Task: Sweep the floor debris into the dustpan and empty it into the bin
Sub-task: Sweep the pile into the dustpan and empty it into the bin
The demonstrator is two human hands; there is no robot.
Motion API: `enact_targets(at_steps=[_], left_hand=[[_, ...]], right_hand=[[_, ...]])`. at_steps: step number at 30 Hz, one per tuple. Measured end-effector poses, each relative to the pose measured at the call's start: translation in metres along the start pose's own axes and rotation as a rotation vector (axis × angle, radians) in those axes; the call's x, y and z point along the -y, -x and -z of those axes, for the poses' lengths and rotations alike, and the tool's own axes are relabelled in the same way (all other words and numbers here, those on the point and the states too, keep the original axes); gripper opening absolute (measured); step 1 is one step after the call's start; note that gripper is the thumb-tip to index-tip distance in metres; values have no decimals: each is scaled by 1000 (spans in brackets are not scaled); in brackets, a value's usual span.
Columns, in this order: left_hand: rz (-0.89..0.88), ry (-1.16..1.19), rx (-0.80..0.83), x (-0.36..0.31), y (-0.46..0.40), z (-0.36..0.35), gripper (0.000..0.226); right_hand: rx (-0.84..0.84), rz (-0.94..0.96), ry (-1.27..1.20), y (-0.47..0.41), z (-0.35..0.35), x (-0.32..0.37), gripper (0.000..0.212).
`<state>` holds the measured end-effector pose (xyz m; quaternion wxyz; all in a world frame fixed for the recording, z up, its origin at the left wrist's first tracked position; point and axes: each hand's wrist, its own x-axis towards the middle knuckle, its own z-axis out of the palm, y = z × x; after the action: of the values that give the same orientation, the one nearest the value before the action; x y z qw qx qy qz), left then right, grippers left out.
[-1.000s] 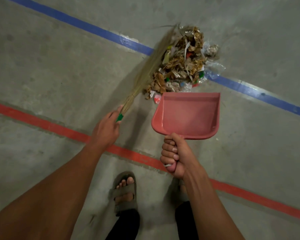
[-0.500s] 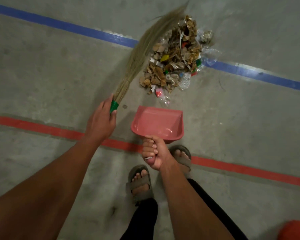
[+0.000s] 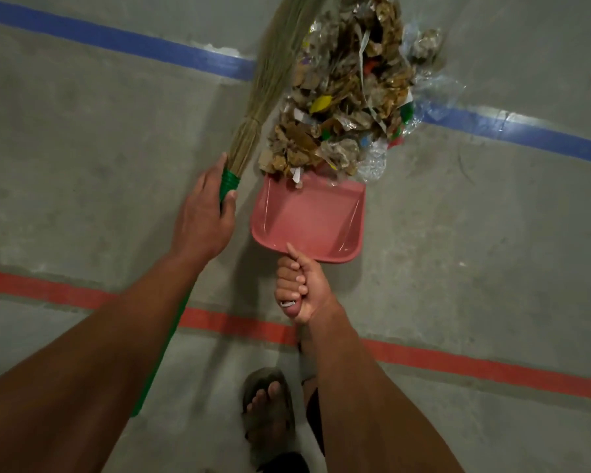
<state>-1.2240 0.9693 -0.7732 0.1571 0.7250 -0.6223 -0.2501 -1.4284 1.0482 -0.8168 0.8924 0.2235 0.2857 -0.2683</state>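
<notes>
Almost none of the debris pile (image 3: pixel 350 97) has gone into the pink dustpan (image 3: pixel 309 221) so far: the tray's inside shows bare plastic, with only a scrap or two of paper and leaf overlapping its front lip. The heap of dry leaves, paper strips, clear plastic wrap and small coloured bits lies gathered in one mound across the blue floor line (image 3: pixel 512 129), touching the pan's leading edge, so the collecting part looks finished and the loading part only just begun. The right hand (image 3: pixel 299 288) is curled tight round the dustpan's handle, holding the pan with its mouth against the pile. The left hand (image 3: pixel 207 213) grips the grass broom (image 3: pixel 270 80) at its green binding, with the bristles lying just beside the left flank of the mound and the green handle running back under the forearm. What is left, as I judge it, is nearly everything: drawing the heap into the pan, likely in more than one load given its bulk against the tray, then carrying it to a bin, which is not in view. A red floor line (image 3: pixel 458 361) and a sandalled foot (image 3: pixel 268 401) lie behind the pan.
</notes>
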Motion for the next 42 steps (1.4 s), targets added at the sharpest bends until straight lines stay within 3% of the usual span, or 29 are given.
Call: enact_targets(at_steps=[7, 12, 20, 24, 30, 36, 42], left_hand=[[-129, 23, 23, -32, -85, -40, 60], [-188, -98, 205, -48, -142, -65, 59], [-193, -181, 432, -17, -89, -45, 59], [-251, -164, 377, -20, -74, -28, 59], [-307, -128, 298, -72, -131, -54, 58], [-290, -286, 450, -108, -169, -94, 56], [-310, -280, 543, -68, -118, -71, 58]], right_hand=[[-34, 49, 54, -21, -11, 61, 45], [-35, 53, 73, -18, -6, 81, 43], [-54, 33, 90, 15, 5, 106, 42], [-81, 29, 86, 37, 18, 107, 41], [-43, 1, 81, 51, 33, 115, 39], [-9, -8, 65, 56, 43, 122, 37], [-42, 12, 87, 72, 47, 129, 36]])
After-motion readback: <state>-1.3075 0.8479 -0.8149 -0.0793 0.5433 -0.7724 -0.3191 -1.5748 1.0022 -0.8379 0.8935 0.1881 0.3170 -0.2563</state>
